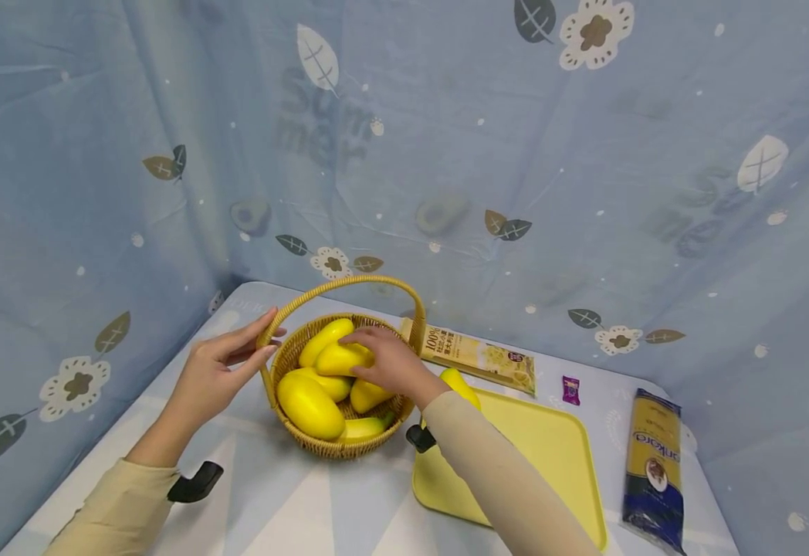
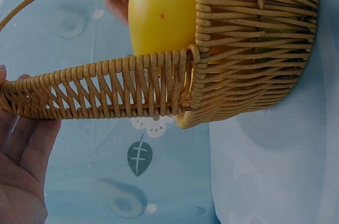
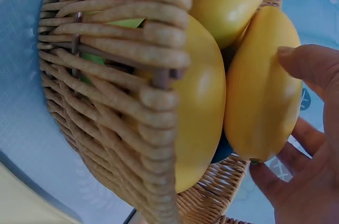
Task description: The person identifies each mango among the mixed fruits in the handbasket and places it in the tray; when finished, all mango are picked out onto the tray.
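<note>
Right, the smooth yellow mango-shaped fruit [image 1: 338, 360] sits atop similar yellow fruit [image 1: 310, 405] in a round tan wicker basket [image 1: 317, 446]; probably light, stiff and slightly slippery, so best taken across its fat middle, thumb opposite fingers. Right hand [image 1: 392, 363] is half-curled, thumb and fingers round that piece; left hand [image 1: 215, 372] pinches the arched woven handle [image 1: 366, 279]. Basket stands on a pale blue-and-white table [image 1: 293, 494] beside a yellow rectangular tray [image 1: 550, 455], with leaf-and-flower-printed blue curtains [image 1: 446, 154] around.
</note>
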`<state>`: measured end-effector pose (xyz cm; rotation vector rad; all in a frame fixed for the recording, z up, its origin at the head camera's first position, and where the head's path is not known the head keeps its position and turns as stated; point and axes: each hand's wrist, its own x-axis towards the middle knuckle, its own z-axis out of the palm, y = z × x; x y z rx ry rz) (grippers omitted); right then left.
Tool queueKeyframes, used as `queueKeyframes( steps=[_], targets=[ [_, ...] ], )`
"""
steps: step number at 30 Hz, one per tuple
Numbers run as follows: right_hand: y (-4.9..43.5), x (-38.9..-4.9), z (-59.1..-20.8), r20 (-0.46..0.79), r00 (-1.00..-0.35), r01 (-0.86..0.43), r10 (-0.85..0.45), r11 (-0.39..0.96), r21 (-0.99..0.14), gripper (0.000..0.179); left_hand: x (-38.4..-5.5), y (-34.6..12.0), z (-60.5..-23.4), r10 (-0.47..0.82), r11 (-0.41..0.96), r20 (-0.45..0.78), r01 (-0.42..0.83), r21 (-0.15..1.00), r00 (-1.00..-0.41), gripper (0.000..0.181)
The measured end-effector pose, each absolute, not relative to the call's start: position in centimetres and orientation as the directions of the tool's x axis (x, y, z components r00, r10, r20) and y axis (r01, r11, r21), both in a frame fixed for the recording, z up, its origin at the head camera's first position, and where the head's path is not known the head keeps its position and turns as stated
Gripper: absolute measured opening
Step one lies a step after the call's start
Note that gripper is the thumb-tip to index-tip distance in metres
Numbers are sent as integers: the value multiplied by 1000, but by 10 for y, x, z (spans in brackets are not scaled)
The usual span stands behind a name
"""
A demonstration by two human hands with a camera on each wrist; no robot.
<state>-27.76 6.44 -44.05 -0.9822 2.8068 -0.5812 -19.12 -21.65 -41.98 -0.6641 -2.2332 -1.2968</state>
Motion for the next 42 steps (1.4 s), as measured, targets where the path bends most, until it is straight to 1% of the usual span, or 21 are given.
queueKeyframes(
  steps=[6, 12, 19, 24, 29, 35, 42],
  targets=[
    [63, -278, -437, -28, -780, -567, -626, 724, -392, 52, -190, -216, -418, 173, 437, 611, 616, 656, -773, 69],
    [62, -277, -436, -41, -787, -563, -616, 743, -361, 54, -189, -215, -418, 172, 439, 609, 614, 656, -774, 69],
    [67, -271, -434, -2, -788, -580, -616, 743, -335, 54, -190, -216, -419, 172, 441, 612, 616, 653, -772, 69],
    [76, -260, -430, 18, -794, -577, -607, 745, -335, 53, -190, -216, -420, 173, 440, 613, 617, 652, -771, 71],
    [96, -242, -426, 52, -817, -548, -574, 745, -380, 52, -190, -215, -419, 174, 437, 614, 619, 652, -770, 70],
    [132, -221, -426, 118, -857, -494, -502, 734, -466, 52, -189, -215, -419, 176, 432, 621, 627, 649, -764, 69],
    [183, -205, -426, 184, -892, -446, -412, 741, -502, 53, -191, -216, -419, 173, 434, 640, 642, 633, -748, 68]
  ],
)
